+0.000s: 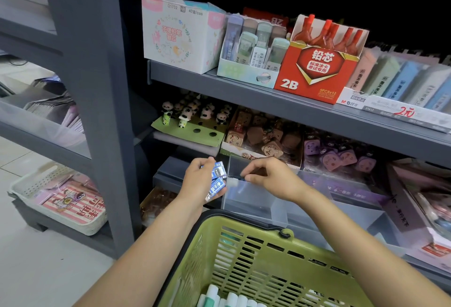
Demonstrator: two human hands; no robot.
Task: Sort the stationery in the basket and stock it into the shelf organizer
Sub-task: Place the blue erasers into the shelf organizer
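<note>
Head view | blue erasers (216, 181): small stack gripped in left hand (202, 182), beside clear organizer bin (253, 199) | likely light, firm, slick-wrapped; pinch short edges | right hand (268, 174) fingers curled at bin rim, contents unclear | green basket (244, 258) below.

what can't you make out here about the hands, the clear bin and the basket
- Head view: the right hand hides what, if anything, its fingertips pinch at the clear bin rim.
- The left hand covers part of the blue erasers; their count is unclear.
- The bottom edge cuts off the basket contents.
- Bin contents: too hazy.
</note>
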